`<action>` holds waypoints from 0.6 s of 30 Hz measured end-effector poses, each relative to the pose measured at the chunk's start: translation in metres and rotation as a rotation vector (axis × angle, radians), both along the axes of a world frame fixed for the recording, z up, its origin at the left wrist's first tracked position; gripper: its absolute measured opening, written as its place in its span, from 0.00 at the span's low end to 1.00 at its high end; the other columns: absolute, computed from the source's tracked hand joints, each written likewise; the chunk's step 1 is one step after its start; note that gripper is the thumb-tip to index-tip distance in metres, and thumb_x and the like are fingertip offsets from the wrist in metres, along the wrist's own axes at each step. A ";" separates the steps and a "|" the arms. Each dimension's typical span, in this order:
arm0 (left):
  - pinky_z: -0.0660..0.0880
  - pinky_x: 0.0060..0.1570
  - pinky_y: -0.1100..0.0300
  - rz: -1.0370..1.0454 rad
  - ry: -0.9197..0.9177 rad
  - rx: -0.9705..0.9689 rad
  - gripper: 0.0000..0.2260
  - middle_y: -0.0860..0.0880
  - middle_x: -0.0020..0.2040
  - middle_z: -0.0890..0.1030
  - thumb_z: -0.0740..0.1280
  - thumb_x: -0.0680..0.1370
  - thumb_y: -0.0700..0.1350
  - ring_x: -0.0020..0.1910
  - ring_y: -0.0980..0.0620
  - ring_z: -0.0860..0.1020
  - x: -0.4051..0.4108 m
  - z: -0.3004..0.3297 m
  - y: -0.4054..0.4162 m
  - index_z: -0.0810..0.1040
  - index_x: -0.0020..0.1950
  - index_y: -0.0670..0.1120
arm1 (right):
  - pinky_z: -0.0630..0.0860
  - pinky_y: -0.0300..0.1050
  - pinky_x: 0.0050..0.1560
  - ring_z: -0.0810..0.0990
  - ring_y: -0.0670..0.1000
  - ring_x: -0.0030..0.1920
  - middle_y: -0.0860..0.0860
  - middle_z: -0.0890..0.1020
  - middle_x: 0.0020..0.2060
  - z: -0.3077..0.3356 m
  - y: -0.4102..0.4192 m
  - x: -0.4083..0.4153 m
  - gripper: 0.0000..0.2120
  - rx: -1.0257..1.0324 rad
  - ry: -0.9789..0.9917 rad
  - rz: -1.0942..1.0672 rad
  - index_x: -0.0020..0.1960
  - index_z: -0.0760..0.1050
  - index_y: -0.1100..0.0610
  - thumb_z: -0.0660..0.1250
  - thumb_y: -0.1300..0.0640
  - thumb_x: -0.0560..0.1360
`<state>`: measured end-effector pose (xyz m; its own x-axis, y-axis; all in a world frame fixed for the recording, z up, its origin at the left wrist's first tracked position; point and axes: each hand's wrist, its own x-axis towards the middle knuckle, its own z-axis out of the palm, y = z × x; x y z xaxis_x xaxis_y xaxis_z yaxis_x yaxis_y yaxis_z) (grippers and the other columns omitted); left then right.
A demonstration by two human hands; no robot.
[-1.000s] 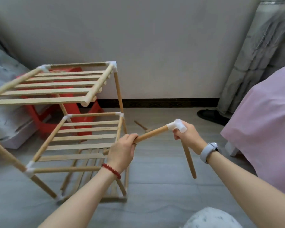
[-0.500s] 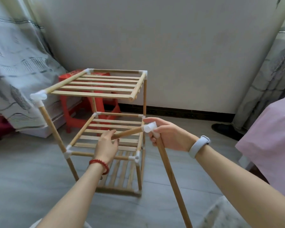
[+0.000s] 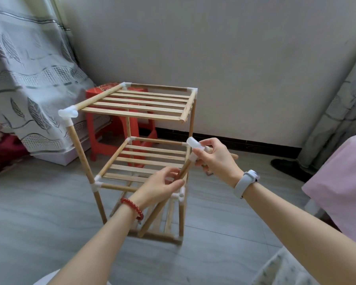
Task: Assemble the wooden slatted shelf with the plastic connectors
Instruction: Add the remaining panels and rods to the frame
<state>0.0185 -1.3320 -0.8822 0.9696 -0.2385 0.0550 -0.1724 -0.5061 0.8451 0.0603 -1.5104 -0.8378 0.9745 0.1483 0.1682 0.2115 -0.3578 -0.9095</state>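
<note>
The shelf (image 3: 140,153) stands on the floor (image 3: 39,202) straight ahead of the person, three slatted tiers high, with white plastic connectors at most corners. The near right corner of the top tier (image 3: 141,103) has none: its side rail ends bare at the front (image 3: 182,119), with no post under it. In front of that gap, the right hand (image 3: 213,159) pinches a loose white connector (image 3: 194,145) between curled fingers and thumb; one short rod (image 3: 233,156) juts from it to the right behind the hand. A longer rod (image 3: 162,204) runs from the connector down and to the left, its free end low beside the bottom tier. The left hand (image 3: 159,187) wraps loosely round this rod just below the connector. The open socket at the middle tier's near right corner (image 3: 180,195) lies just under the left hand, and the bare rail end is above and slightly left of the connector. So the long rod probably has to swing upright, foot into that socket, before the connector can meet the rail; the right hand, nearer the connector, would steer.
</note>
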 end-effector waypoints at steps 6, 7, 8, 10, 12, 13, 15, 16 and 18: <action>0.70 0.41 0.72 0.090 -0.054 0.109 0.14 0.53 0.50 0.75 0.61 0.80 0.42 0.50 0.54 0.76 -0.003 -0.007 -0.007 0.68 0.66 0.49 | 0.78 0.40 0.36 0.82 0.45 0.36 0.52 0.82 0.42 0.001 0.006 -0.001 0.13 0.061 -0.015 -0.022 0.60 0.68 0.59 0.64 0.58 0.78; 0.70 0.40 0.72 0.098 -0.046 0.085 0.12 0.52 0.48 0.76 0.60 0.81 0.41 0.49 0.53 0.77 -0.002 -0.007 -0.006 0.69 0.64 0.49 | 0.77 0.39 0.35 0.82 0.45 0.36 0.52 0.82 0.42 0.002 0.006 -0.002 0.12 0.053 -0.011 -0.015 0.60 0.69 0.59 0.64 0.58 0.78; 0.70 0.38 0.72 0.103 -0.040 0.048 0.11 0.51 0.47 0.76 0.59 0.81 0.40 0.49 0.52 0.77 -0.002 -0.007 -0.006 0.70 0.62 0.50 | 0.76 0.37 0.33 0.82 0.45 0.35 0.52 0.82 0.42 0.005 0.004 -0.002 0.11 0.026 -0.013 -0.010 0.60 0.69 0.59 0.63 0.59 0.78; 0.71 0.38 0.72 0.110 -0.048 -0.010 0.10 0.51 0.45 0.75 0.58 0.81 0.39 0.45 0.53 0.76 -0.002 -0.003 -0.003 0.70 0.59 0.52 | 0.75 0.34 0.32 0.81 0.41 0.32 0.52 0.83 0.40 0.010 -0.002 0.000 0.09 -0.031 -0.036 -0.015 0.57 0.72 0.59 0.63 0.59 0.78; 0.72 0.42 0.68 0.115 -0.058 -0.038 0.10 0.49 0.45 0.75 0.58 0.81 0.38 0.44 0.53 0.74 -0.001 -0.001 0.002 0.70 0.58 0.52 | 0.78 0.40 0.36 0.80 0.40 0.31 0.50 0.83 0.34 0.012 -0.009 0.003 0.07 -0.107 -0.094 -0.057 0.54 0.76 0.57 0.64 0.57 0.77; 0.73 0.44 0.64 0.117 -0.052 -0.063 0.10 0.48 0.45 0.75 0.59 0.81 0.38 0.44 0.51 0.74 -0.001 0.000 0.004 0.71 0.57 0.51 | 0.79 0.46 0.39 0.80 0.42 0.33 0.48 0.82 0.32 0.012 -0.013 0.004 0.08 -0.155 -0.124 -0.085 0.53 0.77 0.56 0.64 0.55 0.77; 0.75 0.49 0.58 0.106 -0.030 -0.147 0.08 0.46 0.47 0.75 0.60 0.80 0.38 0.48 0.47 0.76 -0.002 0.000 0.005 0.73 0.54 0.51 | 0.78 0.49 0.42 0.80 0.45 0.38 0.45 0.81 0.33 0.009 -0.016 0.004 0.10 -0.229 -0.172 -0.125 0.57 0.76 0.53 0.64 0.53 0.77; 0.74 0.50 0.58 0.094 -0.024 -0.188 0.08 0.46 0.47 0.76 0.60 0.80 0.38 0.50 0.47 0.76 -0.003 0.001 0.005 0.73 0.53 0.51 | 0.77 0.44 0.42 0.79 0.45 0.40 0.45 0.80 0.36 0.008 -0.017 0.004 0.12 -0.235 -0.189 -0.130 0.61 0.73 0.51 0.63 0.53 0.78; 0.74 0.52 0.59 0.059 -0.016 -0.253 0.08 0.45 0.49 0.77 0.62 0.79 0.38 0.52 0.50 0.78 -0.004 0.002 0.003 0.74 0.52 0.52 | 0.74 0.38 0.44 0.76 0.45 0.43 0.47 0.77 0.44 0.007 -0.016 0.004 0.16 -0.112 -0.183 -0.108 0.67 0.67 0.49 0.60 0.55 0.79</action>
